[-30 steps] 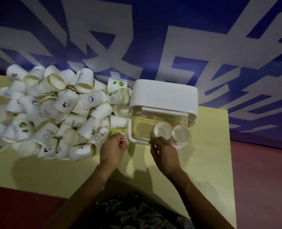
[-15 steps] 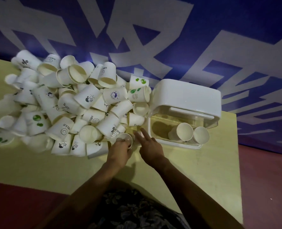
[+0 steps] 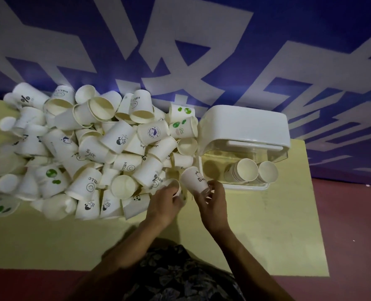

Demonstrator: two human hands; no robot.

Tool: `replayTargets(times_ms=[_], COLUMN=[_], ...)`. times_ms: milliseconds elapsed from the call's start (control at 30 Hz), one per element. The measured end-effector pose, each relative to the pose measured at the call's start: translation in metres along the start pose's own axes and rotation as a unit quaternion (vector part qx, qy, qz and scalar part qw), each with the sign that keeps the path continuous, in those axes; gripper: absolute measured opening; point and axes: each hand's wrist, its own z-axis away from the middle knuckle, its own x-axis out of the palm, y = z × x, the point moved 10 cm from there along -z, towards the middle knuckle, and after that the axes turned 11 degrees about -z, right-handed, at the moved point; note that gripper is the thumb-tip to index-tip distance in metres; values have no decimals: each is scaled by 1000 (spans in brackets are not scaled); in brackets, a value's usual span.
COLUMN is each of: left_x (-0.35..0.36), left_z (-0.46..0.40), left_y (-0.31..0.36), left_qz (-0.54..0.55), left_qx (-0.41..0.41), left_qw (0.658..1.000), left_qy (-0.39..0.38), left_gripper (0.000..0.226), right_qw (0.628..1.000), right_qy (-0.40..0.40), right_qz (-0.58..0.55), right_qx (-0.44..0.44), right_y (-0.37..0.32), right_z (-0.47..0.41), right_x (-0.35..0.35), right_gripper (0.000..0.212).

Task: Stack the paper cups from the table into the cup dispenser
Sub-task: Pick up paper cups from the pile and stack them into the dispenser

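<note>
Tabletop (image 3: 278, 224): yellow, carrying everything noted below.

Cup pile (image 3: 89, 153): a loose heap of paper cups covering the tabletop from 9 to 12 o'clock of the hands, its near edge touching the left hand.

Dispenser (image 3: 245, 127): white lid raised, clear tray open toward the person, at 1 o'clock of the hands and just beside the right hand. Two nested stacks (image 3: 254, 172) lie in the tray, mouths facing the person, long axes running roughly 11 to 5 o'clock.

Right hand (image 3: 212, 200): fingers curled round the rim end of a printed cup (image 3: 195, 179), base pointing to 11 o'clock, between pile and tray.

Left hand (image 3: 165, 203): gripping a second cup (image 3: 173, 187) by its rim, mouth up.

Judgement: the right hand is nearer the tray; its cup must be turned to match the stacks' axis before it will nest.
</note>
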Motion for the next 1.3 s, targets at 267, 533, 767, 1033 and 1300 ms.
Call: replayTargets(times_ms=[267, 533, 767, 1033, 1300], left_x=[-36, -62, -65, -21, 51], left_z=[4, 7, 1, -14, -49], left_y=[54, 128, 205, 255, 236], left_qz=[36, -30, -28, -44, -152], left_qx=[88, 166, 232, 250, 109], left_qw=[994, 980, 959, 962, 981], left_qy=[52, 110, 161, 98, -41], left_gripper=[36, 17, 12, 22, 16], right_qw=[993, 986, 957, 942, 937], right_qy=[-112, 35, 182, 147, 5], right_qz=[-18, 26, 97, 187, 276], right_qx=[-28, -163, -204, -236, -211], right_y=[-21, -67, -72, -50, -1], right_z=[10, 11, 6, -30, -78], right_x=[-18, -110, -205, -244, -218], right_gripper=[96, 12, 9, 20, 8])
